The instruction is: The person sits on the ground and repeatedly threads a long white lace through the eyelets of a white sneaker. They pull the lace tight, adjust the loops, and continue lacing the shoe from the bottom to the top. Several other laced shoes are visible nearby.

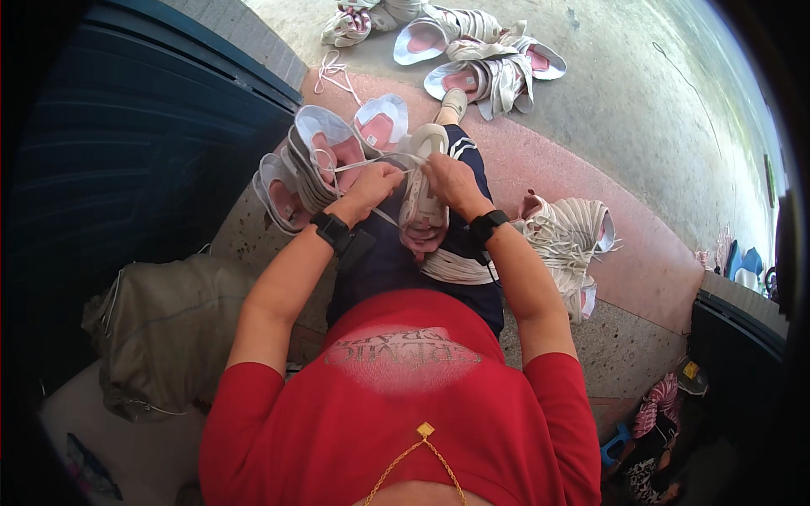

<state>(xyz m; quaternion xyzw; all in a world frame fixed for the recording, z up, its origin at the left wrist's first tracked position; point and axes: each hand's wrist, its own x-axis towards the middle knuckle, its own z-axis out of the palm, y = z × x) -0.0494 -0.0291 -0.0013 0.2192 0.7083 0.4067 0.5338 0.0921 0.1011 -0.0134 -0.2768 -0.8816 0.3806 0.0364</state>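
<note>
A white shoe upper with a pink lining (419,202) rests on my lap, toe pointing away. My left hand (374,184) pinches a white lace (359,164) that runs from the shoe toward the left. My right hand (450,177) grips the shoe at its eyelets, right next to the left hand. Both wrists wear black bands. A bundle of white laces (456,266) lies on my right thigh under the shoe.
A row of white and pink shoe uppers (314,164) stands to my left by a dark blue wall (126,152). More uppers (481,51) lie on the concrete ahead, another pile (569,240) at my right. A grey bag (164,333) sits lower left.
</note>
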